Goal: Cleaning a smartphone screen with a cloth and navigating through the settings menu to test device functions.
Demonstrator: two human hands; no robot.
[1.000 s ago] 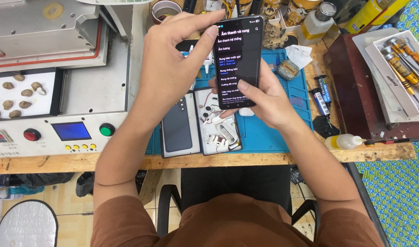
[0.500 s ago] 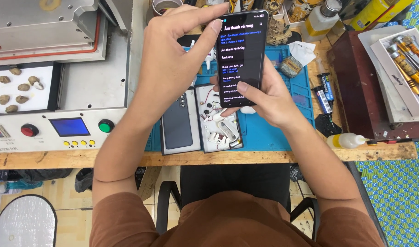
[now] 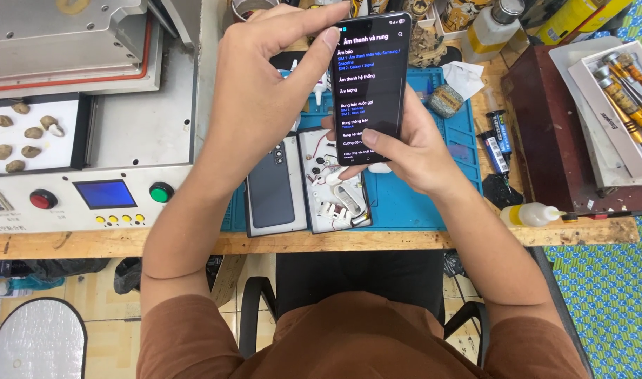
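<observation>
A black smartphone [image 3: 371,77] with a lit dark menu screen is held upright above the blue work mat [image 3: 419,203]. My right hand [image 3: 412,151] grips its lower end, thumb resting on the screen's lower part. My left hand [image 3: 265,98] holds the phone's left edge, thumb tip at the upper left corner of the screen. Below the hands, on the mat, lie a dark phone back cover [image 3: 270,191] and an opened phone body [image 3: 333,189] with white parts exposed.
A grey machine [image 3: 89,140] with a blue display, red and green buttons fills the left. A tray of small brown pieces [image 3: 26,133] sits on it. Right: dark red box [image 3: 545,133], white tray of screwdrivers [image 3: 619,91], syringes [image 3: 496,137], a yellow-tipped squeeze bottle [image 3: 528,214]. Wooden table edge [image 3: 335,242].
The phone screen has scrolled, showing a shifted list. Both hands and the phone sit slightly higher in view; my left thumb stays at the screen's top left.
</observation>
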